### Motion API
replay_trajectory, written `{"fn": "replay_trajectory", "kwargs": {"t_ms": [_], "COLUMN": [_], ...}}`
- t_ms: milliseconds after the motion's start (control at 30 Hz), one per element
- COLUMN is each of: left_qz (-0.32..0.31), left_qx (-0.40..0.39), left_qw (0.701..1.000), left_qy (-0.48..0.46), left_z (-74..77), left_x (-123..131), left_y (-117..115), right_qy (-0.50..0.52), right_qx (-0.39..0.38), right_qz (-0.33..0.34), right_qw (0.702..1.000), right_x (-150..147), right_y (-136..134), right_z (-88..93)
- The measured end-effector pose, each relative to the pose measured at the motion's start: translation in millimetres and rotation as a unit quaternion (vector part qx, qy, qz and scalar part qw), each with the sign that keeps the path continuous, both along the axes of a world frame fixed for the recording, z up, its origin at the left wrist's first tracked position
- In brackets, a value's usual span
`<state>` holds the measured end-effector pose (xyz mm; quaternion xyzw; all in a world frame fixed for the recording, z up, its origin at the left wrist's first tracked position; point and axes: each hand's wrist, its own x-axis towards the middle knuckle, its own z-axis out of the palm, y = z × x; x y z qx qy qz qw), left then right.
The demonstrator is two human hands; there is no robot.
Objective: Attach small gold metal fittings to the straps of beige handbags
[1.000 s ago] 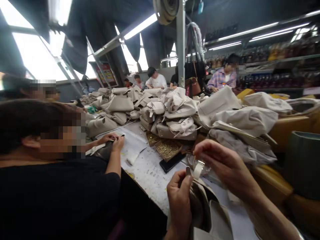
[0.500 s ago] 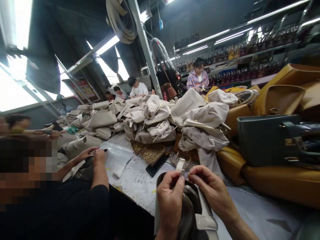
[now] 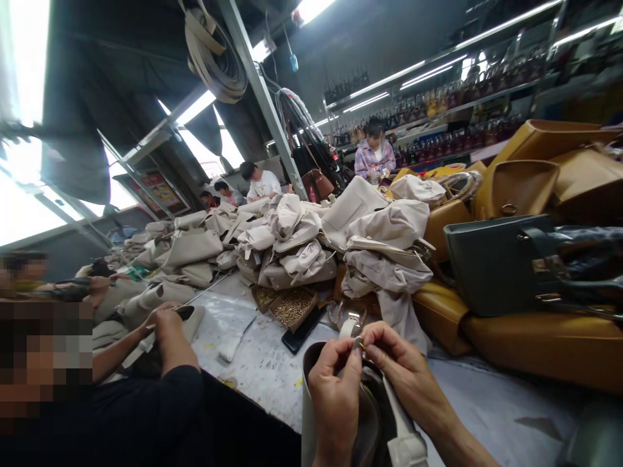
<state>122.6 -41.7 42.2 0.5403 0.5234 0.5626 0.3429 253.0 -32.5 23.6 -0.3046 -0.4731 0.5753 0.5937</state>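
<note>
The pale bag (image 3: 310,405) stands at the near edge of the tabletop (image 3: 272,381), its mouth open upward; the left hand (image 3: 335,392) has thumb and forefinger pinching a small dark tab (image 3: 357,341) above that mouth, the other fingers curled; the right hand (image 3: 402,363) pinches a small brass-coloured piece (image 3: 362,346) close against the tab, though whether the two touch I cannot tell; a pale strap (image 3: 400,415) runs down below the right hand; just beyond the fingertips is a buckled strap end (image 3: 348,325); farther in from the near edge lie a dark phone (image 3: 302,332) and a box of brass bits (image 3: 294,307), with heaped pale bags (image 3: 353,214) behind; a dark green bag (image 3: 491,266) rests to the right on mustard bags (image 3: 535,350); at left, a co-worker's hands (image 3: 167,319) are over another pale bag (image 3: 193,321).
</note>
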Motion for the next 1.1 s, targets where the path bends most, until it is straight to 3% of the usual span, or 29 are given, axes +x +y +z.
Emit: {"fn": "replay_trajectory", "kwargs": {"t_ms": [733,1100], "left_qz": [0.008,0.012], "left_qx": [0.09,0.166], "left_qw": [0.992,0.975], "left_qy": [0.086,0.144], "left_z": [-10.0,-5.4], "left_x": [-7.3,-7.4], "left_y": [-0.9,-4.4], "right_qy": [-0.005,-0.028], "right_qx": [-0.021,-0.008], "right_qz": [-0.005,0.008], "right_qw": [1.0,1.0], "right_x": [-6.8,-7.4], "right_y": [-4.0,-7.2], "right_z": [5.7,7.9]}}
